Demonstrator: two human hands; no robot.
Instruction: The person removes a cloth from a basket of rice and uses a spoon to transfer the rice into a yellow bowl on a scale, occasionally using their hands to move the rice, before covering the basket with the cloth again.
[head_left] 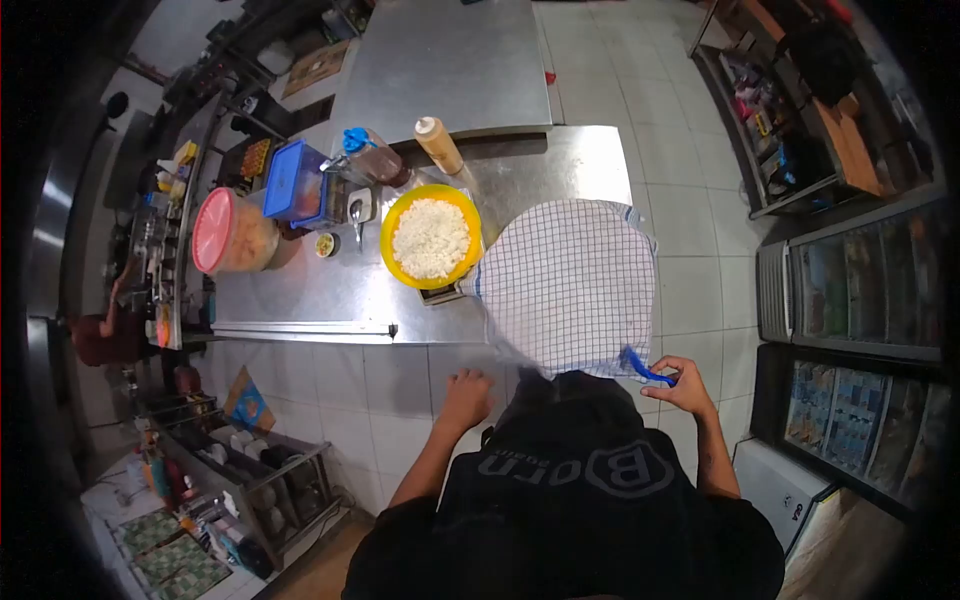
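Note:
My right hand (683,386) is closed on the handle of a blue plastic utensil (648,369); its broader head lies against the hanging edge of a checked cloth (570,280). The white cloth with dark lines covers a large round thing in front of me, which stays hidden. My left hand (467,398) is empty, its fingers loosely bent and slightly apart, in the air before the table's front edge. Left of the cloth, a yellow bowl (388,262) holds a heap of white rice (431,238); it rests on something dark, seen only in part.
On the steel table (300,300) stand a red-lidded tub (222,232), a blue box (295,180), a blue-topped jug (375,158), a sauce bottle (438,146) and a small cup (326,244). A spoon (357,222) lies nearby. Glass-door fridges (860,290) stand at right. Another person (108,335) is at far left.

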